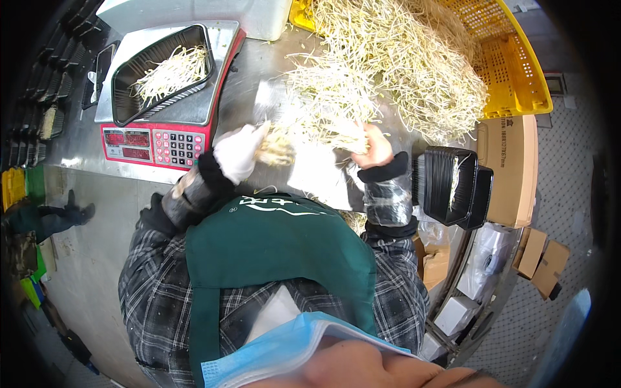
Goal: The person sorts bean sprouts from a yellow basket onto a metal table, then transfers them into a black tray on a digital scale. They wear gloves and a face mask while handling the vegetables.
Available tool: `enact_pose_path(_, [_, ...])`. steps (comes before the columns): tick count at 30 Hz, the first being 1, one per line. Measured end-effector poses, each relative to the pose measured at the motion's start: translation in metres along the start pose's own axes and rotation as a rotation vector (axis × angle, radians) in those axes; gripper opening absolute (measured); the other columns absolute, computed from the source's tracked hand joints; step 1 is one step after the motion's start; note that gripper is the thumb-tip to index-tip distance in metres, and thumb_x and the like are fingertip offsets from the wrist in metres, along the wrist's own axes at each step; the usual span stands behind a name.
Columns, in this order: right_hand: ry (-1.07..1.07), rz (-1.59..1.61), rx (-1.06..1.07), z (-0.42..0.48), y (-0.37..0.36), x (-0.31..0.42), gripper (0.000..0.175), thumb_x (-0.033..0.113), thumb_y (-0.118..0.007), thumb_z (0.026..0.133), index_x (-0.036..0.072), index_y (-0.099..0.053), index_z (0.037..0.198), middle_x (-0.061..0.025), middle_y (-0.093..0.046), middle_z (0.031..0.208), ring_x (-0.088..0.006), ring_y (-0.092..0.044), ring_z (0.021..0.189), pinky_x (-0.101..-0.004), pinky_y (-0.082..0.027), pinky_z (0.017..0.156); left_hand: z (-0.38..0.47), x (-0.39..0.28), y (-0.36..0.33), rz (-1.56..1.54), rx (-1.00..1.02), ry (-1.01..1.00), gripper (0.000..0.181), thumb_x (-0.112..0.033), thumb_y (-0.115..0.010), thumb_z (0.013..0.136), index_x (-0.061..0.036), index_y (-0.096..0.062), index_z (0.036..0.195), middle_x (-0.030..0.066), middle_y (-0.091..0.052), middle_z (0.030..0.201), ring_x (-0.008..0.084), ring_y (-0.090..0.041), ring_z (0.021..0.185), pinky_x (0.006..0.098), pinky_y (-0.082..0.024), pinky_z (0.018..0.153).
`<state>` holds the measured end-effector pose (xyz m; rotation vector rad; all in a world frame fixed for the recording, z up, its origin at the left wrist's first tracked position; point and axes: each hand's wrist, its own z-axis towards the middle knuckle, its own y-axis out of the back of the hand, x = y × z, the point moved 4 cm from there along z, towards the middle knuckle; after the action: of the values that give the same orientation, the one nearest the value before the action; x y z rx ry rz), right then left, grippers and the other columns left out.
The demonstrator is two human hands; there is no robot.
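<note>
My left hand (237, 151), in a white glove, grips a small bunch of bean sprouts (275, 145) just right of the scale; it is somewhat blurred. My right hand (374, 148), bare, has its fingers closed around the near edge of a looser clump of sprouts (350, 136). Beyond both hands a large heap of sprouts (407, 63) spreads over the metal table (252, 58). On the red and silver digital scale (160, 140) a black ribbed plastic tray (126, 92) lies at a slant, with some sprouts (174, 72) inside.
Yellow perforated crate (524, 72) lies behind the heap at the right. Stacked black trays (446, 184) stand by my right forearm, beside a cardboard box (504, 174). A pale plastic bin (242, 14) is beyond the scale. More black trays (53, 87) line the far left. Another person's legs (63, 216) show at left.
</note>
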<state>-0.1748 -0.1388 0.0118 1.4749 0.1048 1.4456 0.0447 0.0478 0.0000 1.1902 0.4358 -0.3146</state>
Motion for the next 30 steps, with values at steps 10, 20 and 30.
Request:
enact_pose_path(10, [0.039, -0.332, 0.05, 0.001, -0.034, 0.023, 0.083, 0.039, -0.078, 0.049, 0.005, -0.048, 0.119, -0.0306, -0.046, 0.114, -0.042, -0.049, 0.101, -0.045, -0.04, 0.089, -0.019, -0.022, 0.03, 0.208, 0.508, 0.313, 0.078, -0.014, -0.07, 0.057, -0.0126, -0.037, 0.127, 0.0135, -0.056, 0.089, 0.0298, -0.059, 0.078, 0.0383, -0.048, 0.064])
enact_pose_path(20, [-0.035, -0.566, 0.212, 0.021, -0.106, 0.08, 0.076, 0.029, -0.069, 0.061, 0.005, -0.036, 0.126, -0.0239, -0.043, 0.121, -0.0392, -0.045, 0.105, -0.0437, -0.041, 0.086, -0.011, -0.021, 0.004, -0.509, 0.396, 0.308, 0.038, 0.002, -0.058, 0.074, -0.0016, -0.051, 0.111, 0.0131, -0.058, 0.088, 0.0195, -0.057, 0.075, 0.0282, -0.045, 0.066])
enact_pose_path(30, [-0.227, 0.94, 0.005, 0.032, -0.003, -0.031, 0.054, 0.004, -0.058, 0.071, -0.003, -0.042, 0.123, -0.016, -0.052, 0.118, -0.0238, -0.051, 0.108, -0.0342, -0.038, 0.094, -0.045, 0.053, 0.201, -0.665, -0.774, 0.305, 0.021, -0.002, -0.041, 0.088, 0.0049, -0.055, 0.103, 0.0158, -0.057, 0.106, 0.0198, -0.054, 0.099, 0.0308, -0.041, 0.087])
